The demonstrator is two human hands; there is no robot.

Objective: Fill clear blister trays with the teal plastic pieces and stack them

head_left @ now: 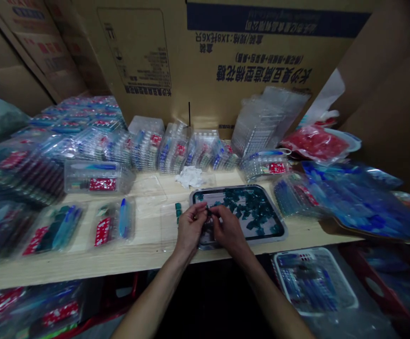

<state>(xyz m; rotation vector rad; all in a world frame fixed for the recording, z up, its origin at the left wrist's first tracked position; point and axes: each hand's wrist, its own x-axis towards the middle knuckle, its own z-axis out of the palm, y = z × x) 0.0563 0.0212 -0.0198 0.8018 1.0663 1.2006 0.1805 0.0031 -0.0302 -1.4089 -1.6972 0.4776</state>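
My left hand (191, 227) and my right hand (229, 229) meet over the near left part of a shallow black-rimmed tray (282, 230). Fingertips of both hands pinch a small dark piece (209, 213); its exact kind is too small to make out. Many loose dark green pieces (254, 207) lie scattered in the tray. Just left of my left hand is a clear plastic blister tray (168, 230), with small green pieces (178, 210) at its upper right side.
Filled clear packs (144, 148) stand in a row at the back, before a big carton (176, 56). More packs (54, 230) lie at left. Blue pieces (364, 202) fill a container at right, near a bag of red pieces (314, 143). Below the table edge sits a white basket (349, 292).
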